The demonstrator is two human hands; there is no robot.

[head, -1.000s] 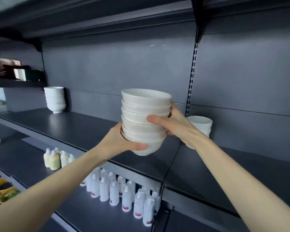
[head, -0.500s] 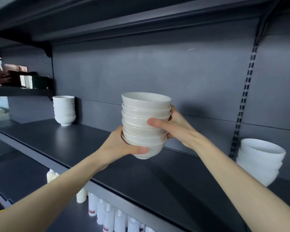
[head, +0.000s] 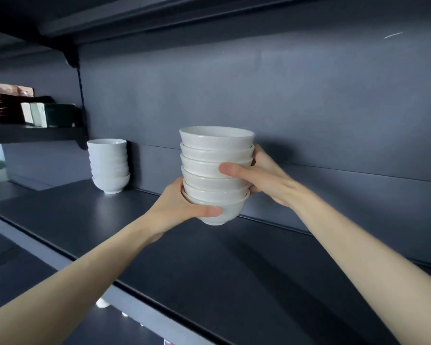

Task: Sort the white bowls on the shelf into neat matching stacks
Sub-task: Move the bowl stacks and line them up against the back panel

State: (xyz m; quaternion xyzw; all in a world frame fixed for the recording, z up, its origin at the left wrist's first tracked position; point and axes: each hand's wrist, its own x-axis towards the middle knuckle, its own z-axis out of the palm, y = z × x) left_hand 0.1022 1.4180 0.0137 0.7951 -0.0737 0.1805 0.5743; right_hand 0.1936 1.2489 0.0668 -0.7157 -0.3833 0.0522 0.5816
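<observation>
Six white bowls (head: 215, 145) ride in one nested stack, up in the air over the dark shelf (head: 209, 270), and both hands have it. The left hand (head: 182, 207) cups the bottom bowl with its thumb curled across the front, while the right hand (head: 261, 178) wraps the middle of the stack, thumb in front, fingers round the back. Well off to the left, a second stack (head: 108, 165) stands on the same shelf by the back wall, and the boxes (head: 35, 115) on the higher shelf carry print too blurred to read.
</observation>
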